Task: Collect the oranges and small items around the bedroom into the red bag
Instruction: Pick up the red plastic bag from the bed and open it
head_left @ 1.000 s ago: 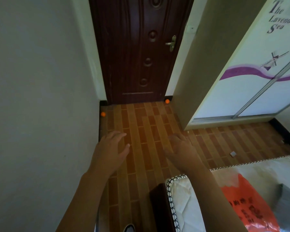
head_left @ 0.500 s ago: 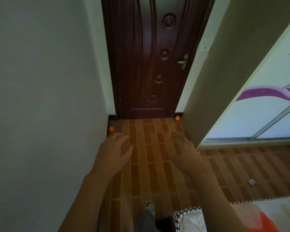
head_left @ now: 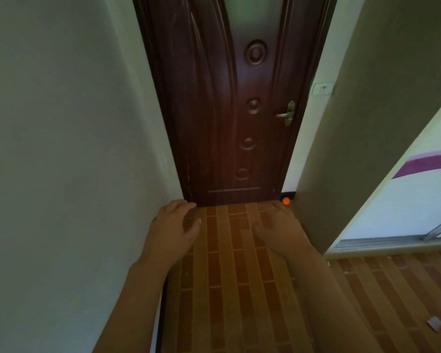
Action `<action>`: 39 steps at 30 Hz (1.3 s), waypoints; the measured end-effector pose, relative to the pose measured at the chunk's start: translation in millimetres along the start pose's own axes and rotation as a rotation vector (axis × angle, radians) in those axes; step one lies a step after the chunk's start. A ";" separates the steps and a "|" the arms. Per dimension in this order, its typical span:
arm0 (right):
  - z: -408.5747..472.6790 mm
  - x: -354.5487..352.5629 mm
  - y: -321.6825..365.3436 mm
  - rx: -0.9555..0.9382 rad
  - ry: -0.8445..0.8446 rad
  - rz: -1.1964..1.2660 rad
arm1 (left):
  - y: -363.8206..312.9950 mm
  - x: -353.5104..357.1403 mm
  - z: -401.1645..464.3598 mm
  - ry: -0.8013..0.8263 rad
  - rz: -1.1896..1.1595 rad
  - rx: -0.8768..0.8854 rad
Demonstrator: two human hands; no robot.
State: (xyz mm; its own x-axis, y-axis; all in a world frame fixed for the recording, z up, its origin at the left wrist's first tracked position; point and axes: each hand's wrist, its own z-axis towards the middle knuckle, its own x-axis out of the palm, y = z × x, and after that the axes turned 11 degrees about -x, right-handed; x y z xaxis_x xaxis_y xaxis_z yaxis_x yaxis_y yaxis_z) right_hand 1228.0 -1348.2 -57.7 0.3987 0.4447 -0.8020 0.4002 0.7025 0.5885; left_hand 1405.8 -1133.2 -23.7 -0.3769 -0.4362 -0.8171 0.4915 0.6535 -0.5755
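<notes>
Orange [head_left: 286, 201] — half-hidden behind right hand [head_left: 281, 231]

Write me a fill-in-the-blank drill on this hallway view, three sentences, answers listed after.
1. The one orange in view lies on the floor at the bottom ____ corner of the dark wooden door.
2. The left hand and the right hand both hold ____.
3. The small grey item lies on the ____, far to the right.

Missing words: right; nothing; floor
</notes>
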 end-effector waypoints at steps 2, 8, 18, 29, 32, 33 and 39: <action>9.9 -8.7 -11.0 0.021 0.002 -0.038 | -9.8 4.6 20.0 0.001 0.019 0.009; 29.1 -40.0 -57.7 0.188 -0.047 -0.093 | -62.9 35.1 79.5 0.054 0.062 0.116; 29.6 -116.2 -116.5 0.469 -0.247 -0.094 | -189.7 121.6 183.5 0.247 0.073 0.448; 15.7 -168.7 -150.6 0.875 -0.560 -0.155 | -341.0 205.1 243.7 0.514 0.009 0.923; -20.3 -169.7 -153.1 1.068 -0.614 -0.166 | -364.7 236.1 230.9 0.618 -0.030 1.024; -34.2 -169.2 -152.3 1.140 -0.633 -0.175 | -370.0 246.6 223.5 0.663 -0.049 1.051; -91.9 -142.5 -125.8 1.396 -0.668 -0.166 | -369.6 297.7 174.7 0.867 -0.084 1.151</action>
State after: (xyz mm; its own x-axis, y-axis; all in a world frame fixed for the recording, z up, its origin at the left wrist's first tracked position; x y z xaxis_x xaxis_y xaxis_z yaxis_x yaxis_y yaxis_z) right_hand 1045.0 -1449.0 -26.8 0.4034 -0.1684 -0.8994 0.7470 -0.5071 0.4300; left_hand 1249.1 -1612.7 -59.8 -0.5795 0.3312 -0.7447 0.6349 -0.3894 -0.6673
